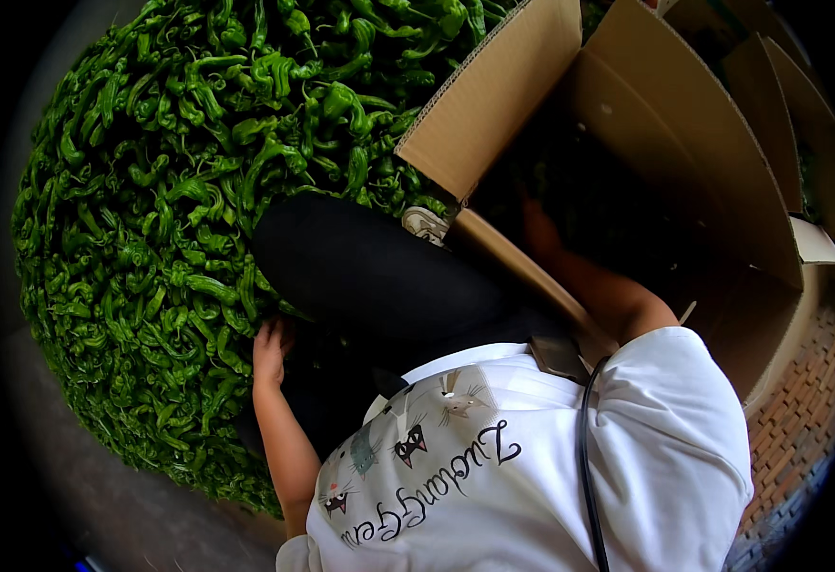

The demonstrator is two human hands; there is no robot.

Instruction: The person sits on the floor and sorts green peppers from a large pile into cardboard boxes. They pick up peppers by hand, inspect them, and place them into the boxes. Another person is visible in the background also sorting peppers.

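A large heap of green peppers spreads across the left and top of the view. My left hand rests at the heap's near edge beside my dark-trousered leg, its fingertips partly hidden; whether it grips a pepper cannot be told. On the right stands an open cardboard box with raised flaps. My right arm reaches over its near edge, and my right hand is deep in the shadowed inside. Dim green shapes, seemingly peppers, show near its fingers, but the dark hides what it holds.
More cardboard boxes stand at the upper right, one with green matter in it. A woven mat or brick-patterned surface lies at the lower right. Grey floor borders the heap. My shoe sits between heap and box.
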